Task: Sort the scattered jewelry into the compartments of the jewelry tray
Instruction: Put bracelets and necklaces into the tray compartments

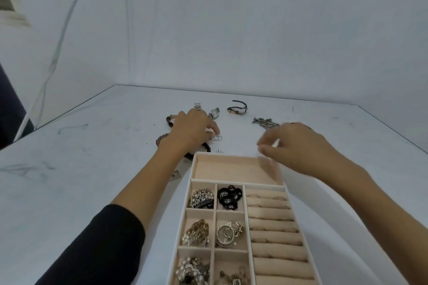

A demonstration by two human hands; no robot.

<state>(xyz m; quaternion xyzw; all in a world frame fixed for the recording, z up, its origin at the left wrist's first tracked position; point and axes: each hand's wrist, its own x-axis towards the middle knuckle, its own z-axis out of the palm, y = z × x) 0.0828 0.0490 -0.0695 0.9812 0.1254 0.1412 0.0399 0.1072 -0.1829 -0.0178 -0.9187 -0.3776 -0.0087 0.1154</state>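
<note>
Left hand (pixel 193 128) extended forward, palm down, fingers (pixel 214 128) curled with the tips pointing right; the forearm is bare to a dark sleeve (pixel 99 247) pushed up near the elbow. Right hand (pixel 298 146) raised, palm down, motion-blurred, its fingertips (pixel 262 148) drawn together and pointing left. Whether the right fingertips pinch anything cannot be told.

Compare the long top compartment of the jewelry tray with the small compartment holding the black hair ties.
The long top compartment spans the beige jewelry tray's full width; the small compartment of black hair ties is one narrow square cell. The long one looks empty; the small one is filled. Both are lined in the same beige fabric.
</note>
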